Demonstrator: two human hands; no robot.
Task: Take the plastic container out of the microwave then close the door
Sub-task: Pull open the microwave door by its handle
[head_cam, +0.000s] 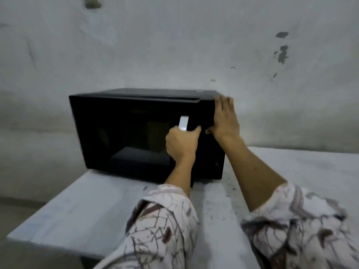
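Note:
A black microwave (120, 121) stands on a white counter against the wall. Its door (124, 133) looks slightly ajar at the top right edge. My left hand (181, 143) is closed around the silver door handle (183, 123). My right hand (224, 117) lies flat with fingers spread against the microwave's right front corner, next to the control panel. Through the dark door glass the inside is dim, and I cannot make out a plastic container.
The white counter (81, 206) ends in an edge at the left and front, with floor below. It runs on to the right of the microwave (301, 167). A stained grey wall rises directly behind.

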